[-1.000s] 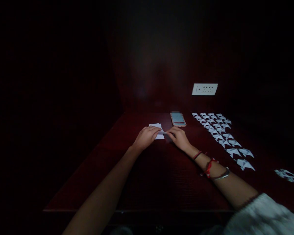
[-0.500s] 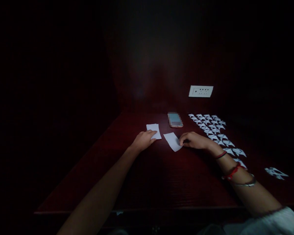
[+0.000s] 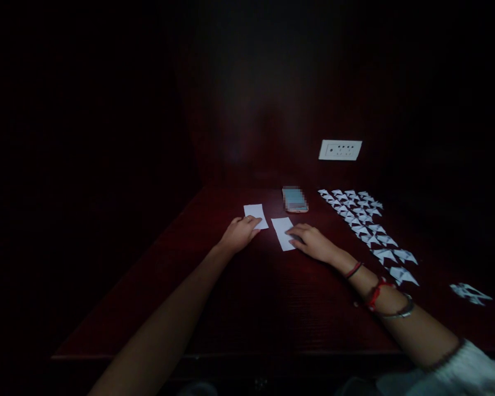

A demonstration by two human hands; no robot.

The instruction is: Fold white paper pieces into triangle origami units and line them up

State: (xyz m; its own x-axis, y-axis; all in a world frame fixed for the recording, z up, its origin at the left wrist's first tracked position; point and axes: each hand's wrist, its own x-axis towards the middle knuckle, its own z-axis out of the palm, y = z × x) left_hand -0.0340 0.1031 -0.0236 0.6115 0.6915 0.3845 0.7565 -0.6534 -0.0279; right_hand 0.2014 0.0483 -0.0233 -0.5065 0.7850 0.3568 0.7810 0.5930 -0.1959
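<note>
My left hand [image 3: 241,231] lies open, its fingers resting on a white paper sheet [image 3: 254,212] left of the table's middle. A second white paper sheet [image 3: 282,233] lies flat just to the right of it, a small gap between them. Over that sheet's right side rests my right hand [image 3: 311,240], fingers stretched out and touching the paper. Whether the left sheet is one piece or a thin stack I cannot tell.
Rows of small folded white papers [image 3: 371,237] line the right side of the dark red table [image 3: 231,308]. A crumpled white piece [image 3: 470,293] lies farther right. Behind the sheets is a phone [image 3: 295,199], and a white socket plate [image 3: 340,150] is on the wall.
The right sheet, held at its edge by my right hand before, has moved slightly left and now lies flat. My right hand has shifted left and its fingers have spread onto it.
</note>
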